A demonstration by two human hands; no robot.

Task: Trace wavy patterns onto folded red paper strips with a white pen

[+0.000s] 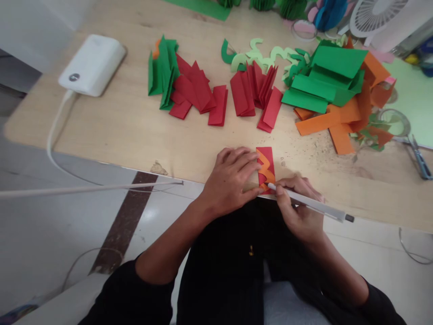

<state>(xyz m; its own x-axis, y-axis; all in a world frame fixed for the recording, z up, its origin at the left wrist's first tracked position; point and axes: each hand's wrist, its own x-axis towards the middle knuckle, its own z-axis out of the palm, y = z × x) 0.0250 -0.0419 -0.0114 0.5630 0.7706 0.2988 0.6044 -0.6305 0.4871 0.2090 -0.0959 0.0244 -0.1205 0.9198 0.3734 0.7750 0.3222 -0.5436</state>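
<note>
A small red paper [271, 158] lies at the table's front edge with a wavy orange paper shape [265, 165] on top of it. My left hand [233, 178] rests flat with its fingers spread, fingertips pressing on the left side of both papers. In my right hand [301, 203] is a white pen [314, 206], gripped between thumb and fingers. The pen's tip touches the lower part of the orange shape.
Folded red papers [241, 92] lie beyond my hands, with green papers [338, 76] and orange papers [345, 115] to the right. A white power bank [93, 65] with a cable sits left. A cutter [419, 158], tape roll [395, 123] and fan [379, 16] are at the right.
</note>
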